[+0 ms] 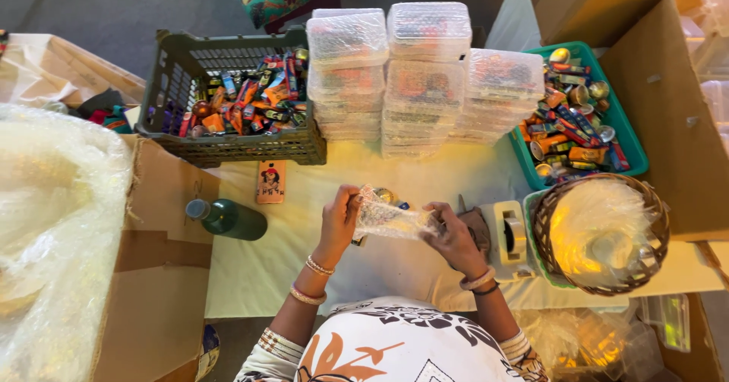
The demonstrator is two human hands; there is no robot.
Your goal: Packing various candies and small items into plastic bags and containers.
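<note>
We see a person from above, wearing a white garment (395, 344) printed with black swirls and large orange leaf shapes. Its short sleeves end in striped, patterned cuffs (275, 344). The left wrist (313, 279) carries two pale beaded bangles. The right wrist (480, 282) carries one pale bangle beside a thin dark band.

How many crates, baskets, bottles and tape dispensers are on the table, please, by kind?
Crates: 2, a dark one and a teal one, both holding wrapped sweets
Wicker basket: 1
Green bottle: 1
Tape dispenser: 1
Total: 5
</note>
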